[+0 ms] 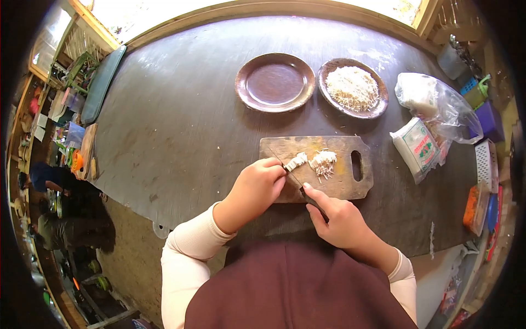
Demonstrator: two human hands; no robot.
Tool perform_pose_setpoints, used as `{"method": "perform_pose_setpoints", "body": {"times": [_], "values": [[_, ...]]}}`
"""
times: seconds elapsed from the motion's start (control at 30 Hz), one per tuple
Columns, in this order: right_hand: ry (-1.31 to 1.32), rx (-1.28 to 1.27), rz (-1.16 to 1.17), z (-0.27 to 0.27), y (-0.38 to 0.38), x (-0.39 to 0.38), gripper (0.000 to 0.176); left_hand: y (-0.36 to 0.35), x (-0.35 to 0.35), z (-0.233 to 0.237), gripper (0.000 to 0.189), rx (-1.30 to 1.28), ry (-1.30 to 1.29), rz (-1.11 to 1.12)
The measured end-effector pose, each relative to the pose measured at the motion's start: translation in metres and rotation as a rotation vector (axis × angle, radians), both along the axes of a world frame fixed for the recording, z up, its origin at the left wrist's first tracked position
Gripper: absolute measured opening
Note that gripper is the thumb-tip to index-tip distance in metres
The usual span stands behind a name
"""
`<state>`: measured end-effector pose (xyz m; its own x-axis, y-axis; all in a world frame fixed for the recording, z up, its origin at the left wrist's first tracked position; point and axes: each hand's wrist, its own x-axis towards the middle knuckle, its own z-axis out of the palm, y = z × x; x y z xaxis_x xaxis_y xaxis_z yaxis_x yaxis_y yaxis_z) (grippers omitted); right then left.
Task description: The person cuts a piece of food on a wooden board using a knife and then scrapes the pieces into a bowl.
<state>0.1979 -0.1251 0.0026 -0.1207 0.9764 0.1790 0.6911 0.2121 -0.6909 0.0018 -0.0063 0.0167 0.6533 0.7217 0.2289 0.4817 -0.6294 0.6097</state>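
My right hand [341, 220] is closed around the dark handle of a knife [296, 181], its blade slanting up and left across a wooden cutting board [279, 147]. Close beside the blade, the fingers of my left hand [256, 185] are bent and pressed together at the board's left part; what they grip is hidden. A small row of sliced white food [296, 160] lies just past the blade, by my left fingertips. To its right sits a little heap of thin white strips [323, 160]. The board's handle hole is at its right end.
Behind the board stand a brown plate [275, 82] and another plate [382, 107] heaped with white shreds [352, 88]. Plastic bags [438, 98] and a printed white packet [416, 145] lie to the right. A person [66, 205] is at far left, beyond the table edge.
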Motion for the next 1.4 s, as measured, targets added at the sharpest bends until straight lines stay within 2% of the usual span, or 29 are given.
{"method": "perform_pose_setpoints", "body": {"times": [0.13, 0.43, 0.67, 1.07, 1.23, 1.4], "values": [[-0.052, -0.011, -0.001, -0.002, -0.002, 0.001, 0.048, -0.001, -0.001, 0.002, 0.009, -0.011, 0.022, 0.003], [-0.073, -0.010, -0.011, 0.006, 0.000, 0.003, 0.045, -0.004, 0.002, 0.004, 0.011, 0.030, 0.073, 0.034], [-0.006, -0.015, -0.014, 0.000, 0.003, 0.004, 0.044, -0.003, 0.002, 0.006, 0.012, 0.020, 0.076, 0.038], [0.003, -0.155, -0.026, 0.007, 0.009, 0.003, 0.041, -0.003, 0.002, 0.002, 0.012, 0.041, 0.048, 0.045], [0.158, -0.155, -0.035, 0.004, 0.007, 0.008, 0.043, -0.004, 0.003, 0.002, 0.011, 0.049, 0.035, 0.043], [0.175, -0.103, 0.003, 0.009, 0.005, 0.011, 0.042, -0.004, 0.002, 0.001, 0.010, 0.047, 0.043, 0.042]]}}
